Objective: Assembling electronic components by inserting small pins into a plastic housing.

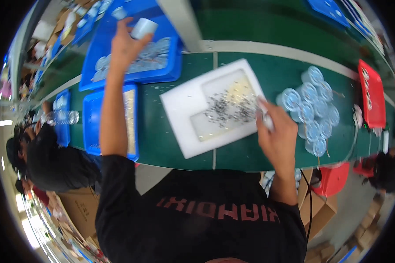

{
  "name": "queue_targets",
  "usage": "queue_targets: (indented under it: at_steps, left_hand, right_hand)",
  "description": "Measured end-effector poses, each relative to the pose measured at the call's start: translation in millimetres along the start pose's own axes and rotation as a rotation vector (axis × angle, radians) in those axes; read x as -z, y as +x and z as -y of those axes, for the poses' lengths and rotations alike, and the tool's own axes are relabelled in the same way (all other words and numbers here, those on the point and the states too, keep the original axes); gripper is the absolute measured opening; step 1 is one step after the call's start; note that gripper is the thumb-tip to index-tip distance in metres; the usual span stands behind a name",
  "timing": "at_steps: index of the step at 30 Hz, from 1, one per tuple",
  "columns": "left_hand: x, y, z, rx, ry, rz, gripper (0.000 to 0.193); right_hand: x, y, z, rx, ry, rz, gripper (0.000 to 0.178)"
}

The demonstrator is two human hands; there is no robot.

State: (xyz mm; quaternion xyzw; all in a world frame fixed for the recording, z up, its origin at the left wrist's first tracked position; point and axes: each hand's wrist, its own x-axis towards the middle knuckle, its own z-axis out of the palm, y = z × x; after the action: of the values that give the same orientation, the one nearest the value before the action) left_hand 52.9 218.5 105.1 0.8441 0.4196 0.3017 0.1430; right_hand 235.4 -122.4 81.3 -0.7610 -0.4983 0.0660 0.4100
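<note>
My left hand [128,47] is raised over a large blue bin [175,72], its fingers around a white cylindrical cup [144,29]. Another small pale cup [119,13] shows by the fingertips; whether the hand touches it, I cannot tell. Several clear, light-blue round parts [156,59] lie in the bin below. My right hand [278,136] is closed at the right edge of a white foam tray [182,118], on a whitish object too blurred to name. Many small dark pieces [221,109] and pale yellow ones [241,91] lie scattered in the tray's recess.
A smaller blue bin [92,111] with pale bits stands at left. Clear bluish cups [309,116] cluster on the green table [162,144] at right, with a red tray [373,103] beyond. A metal post [180,22] rises behind. A co-worker [57,158] sits at left.
</note>
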Motion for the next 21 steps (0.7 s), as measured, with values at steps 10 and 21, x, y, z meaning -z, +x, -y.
queue_targets:
  at_steps: [10, 21]
  left_hand:
    - [-68, 76, 39, -0.059, 0.294, 0.600, 0.044]
    - [8, -139, -94, -0.036, -0.858, 0.119, 0.043]
  right_hand:
    - [3, -20, -62, -0.281, -0.355, -0.116, 0.036]
    - [-17, -30, 10, -0.173, 0.340, -0.179, 0.026]
